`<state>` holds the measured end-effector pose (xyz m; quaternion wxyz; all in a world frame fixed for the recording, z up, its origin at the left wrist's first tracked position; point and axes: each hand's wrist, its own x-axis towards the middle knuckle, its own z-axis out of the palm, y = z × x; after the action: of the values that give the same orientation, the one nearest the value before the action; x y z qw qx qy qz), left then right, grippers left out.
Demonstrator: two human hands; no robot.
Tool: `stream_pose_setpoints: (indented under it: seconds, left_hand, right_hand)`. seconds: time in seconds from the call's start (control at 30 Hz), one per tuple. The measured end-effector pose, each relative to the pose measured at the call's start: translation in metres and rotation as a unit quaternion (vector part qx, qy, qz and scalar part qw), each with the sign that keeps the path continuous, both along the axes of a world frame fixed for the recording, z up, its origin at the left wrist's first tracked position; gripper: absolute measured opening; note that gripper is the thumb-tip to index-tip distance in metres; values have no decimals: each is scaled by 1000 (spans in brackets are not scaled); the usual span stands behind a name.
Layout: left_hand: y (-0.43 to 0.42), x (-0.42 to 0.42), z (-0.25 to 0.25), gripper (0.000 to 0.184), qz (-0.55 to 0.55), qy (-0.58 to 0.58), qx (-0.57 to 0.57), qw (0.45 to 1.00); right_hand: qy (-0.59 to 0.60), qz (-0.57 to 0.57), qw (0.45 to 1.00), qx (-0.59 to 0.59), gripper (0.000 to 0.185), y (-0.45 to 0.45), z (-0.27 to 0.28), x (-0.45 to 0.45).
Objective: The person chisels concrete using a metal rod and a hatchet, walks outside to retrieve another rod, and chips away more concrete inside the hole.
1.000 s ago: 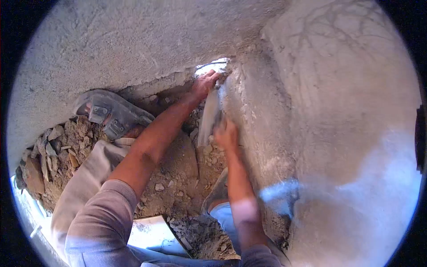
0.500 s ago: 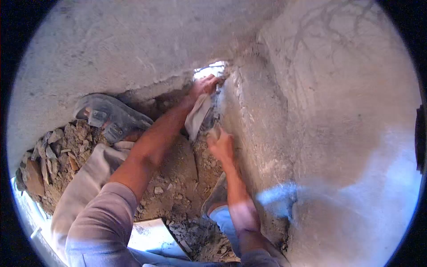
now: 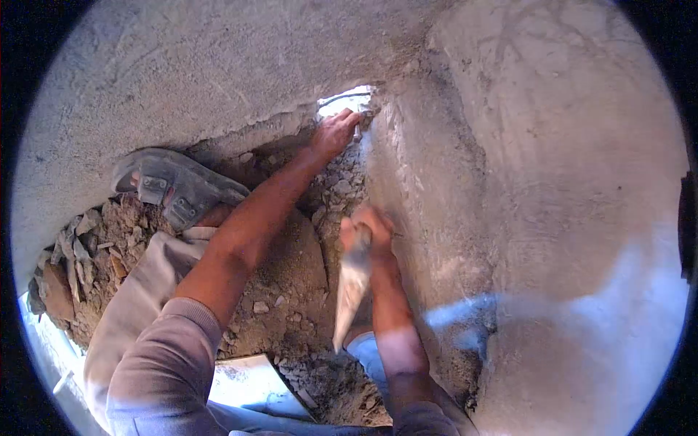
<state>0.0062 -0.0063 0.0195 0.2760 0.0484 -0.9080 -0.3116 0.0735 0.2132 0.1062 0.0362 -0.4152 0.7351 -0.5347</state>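
My right hand (image 3: 372,221) is wrapped round the handle of a pointing trowel (image 3: 352,287), whose long tapering blade points back toward me over the dirt; hand and blade are slightly smeared by motion. Farther off, my left hand (image 3: 336,134) reaches to a small bright opening (image 3: 345,102) at the foot of the wall. Its fingers are bent at the opening's lower edge, beside a short thin light piece (image 3: 357,134). What they grip, if anything, I cannot make out. Loose stone chips (image 3: 340,183) lie between the two hands.
Rough plastered walls (image 3: 567,182) meet at a corner near the opening. On the left, a foot in a grey sandal (image 3: 182,185) rests beside a heap of rubble (image 3: 87,254). A flat pale board (image 3: 254,389) lies on the dirt near my legs.
The trowel has swung from beside my left hand back toward me, its blade now pointing at my body. My left hand stays at the opening, shifted slightly.
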Motion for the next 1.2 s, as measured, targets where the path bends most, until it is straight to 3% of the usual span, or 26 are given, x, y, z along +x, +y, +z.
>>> stream_pose_setpoints:
  seconds: [0.07, 0.1, 0.17, 0.2, 0.27, 0.33, 0.4, 0.43, 0.53, 0.57, 0.6, 0.63, 0.73, 0.77, 0.8, 0.83, 0.87, 0.93, 0.97, 1.07, 1.1, 1.13, 1.2]
  left_hand:
    - [3, 5, 11, 21, -9, -10, 15, 1000]
    - [4, 1, 4, 20, 7, -66, 19, 998]
    - [-6, -11, -8, 20, 7, -27, 11, 1000]
    - [-3, -5, -21, 20, -6, 3, 29, 1000]
    - [11, 0, 10, 20, 2, -26, 28, 999]
    - [4, 7, 19, 20, 26, -52, 12, 998]
    - [2, 3, 7, 20, 6, -55, 8, 998]
    - [4, 5, 13, 19, 4, -62, -5, 998]
    - [-2, 4, 8, 23, -22, -63, 1, 998]
    - [2, 0, 1, 29, -18, -104, 28, 994]
    - [6, -6, 1, 29, -21, -104, 29, 994]
    - [6, -1, 2, 30, -3, -96, 24, 995]
    - [4, 5, 4, 28, 10, -66, -6, 998]
    - [7, 4, 4, 31, 11, -81, -9, 997]
    - [5, 1, 8, 34, 13, -96, -18, 995]
    - [0, 2, 15, 34, -17, -129, -2, 991]
    - [-3, 3, 16, 35, -31, -128, -17, 991]
    - [5, 7, 20, 35, -10, -124, -7, 992]
    - [9, 6, 24, 36, 13, -148, 17, 989]
    - [4, 3, 7, 24, 14, -83, 28, 996]
    - [-1, 2, 2, 25, -9, -61, 17, 998]
    - [1, 3, 5, 25, -11, -56, 15, 998]
    - [-5, 0, 4, 26, -30, -70, 14, 997]
  right_hand:
    - [-23, -127, 964, 234, 26, 1, -62, -22]
    - [-15, -130, 965, 228, 26, 4, -53, -21]
    - [-228, -104, 904, 346, 38, 4, -37, -15]
    - [-231, -100, 902, 351, 38, 8, -21, -4]
    - [-80, -26, 970, 229, 50, 12, 15, 10]
    - [-71, 41, 985, 151, 53, 18, -40, 4]
    - [-14, -113, 953, 281, 48, 7, -62, -15]
    - [-232, -72, 917, 316, 42, -3, -35, -37]
    - [-157, -110, 946, 260, 34, 0, -3, -17]
    - [11, -120, 976, 182, 33, 9, -12, -1]
    - [10, -123, 975, 183, 33, 13, -9, -2]
    - [-52, -37, 988, 139, 27, 15, -2, 3]
    - [-75, 53, 996, 15, 30, 12, -43, -17]
    - [-126, -36, 976, 175, 30, 12, -56, -27]
    - [-174, -123, 922, 323, 30, 8, -59, -33]
    - [-249, -96, 882, 389, 32, 4, -30, -32]
    - [-243, -88, 885, 387, 32, -2, -14, -26]
    - [-99, -67, 962, 246, 36, 14, -3, 11]
    - [-130, 18, 977, 171, 43, 22, -16, 14]
    - [-48, 71, 986, 146, 35, 7, -14, -19]
    - [-109, -81, 951, 279, 27, -4, -34, -26]
    - [-104, -85, 951, 277, 27, -3, -32, -27]
    - [-212, -100, 898, 373, 23, -8, -32, -32]
